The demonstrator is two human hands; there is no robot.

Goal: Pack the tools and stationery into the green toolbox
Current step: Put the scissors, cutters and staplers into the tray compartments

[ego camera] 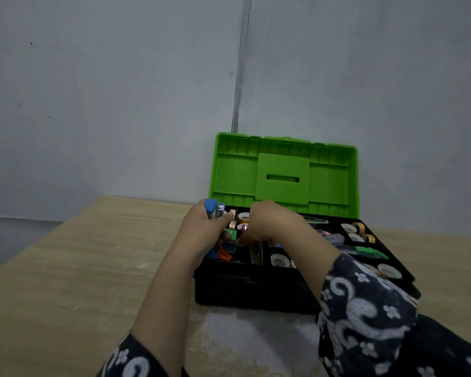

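- Left hand (201, 227) is curled round a blue tool (211, 206) with a bit of shiny metal on it, and holds it up over the left end of the toolbox (256, 289).
- Right hand (264, 223) is just beside the left one, knuckles up and fingers bent down into the box. I cannot tell if it is holding anything, because the fingertips are hidden.
- Both arms come out of dark sleeves (365, 317) with white swirls and little flowers.
- The toolbox sits on the tabletop (65, 268), close to the wall (106, 91). Its bottom part is black.
- Its green lid (283, 175) stands open and upright behind the hands.
- A black tray with small sections fills the top of the box.
- Rolls of tape (358, 231) lie in the section at the far right, with more rolls (280, 260) near the front and one (244, 217) between the two hands.
- A flat green thing (370, 251) lies along the right side of the tray.
- Something orange (223, 254) shows in the left section, under the left wrist.
- A small copper-coloured piece (232, 219) sits just beside the left thumb.
- The tabletop is light wood, with a grey worn patch (256, 336) in front of the box.
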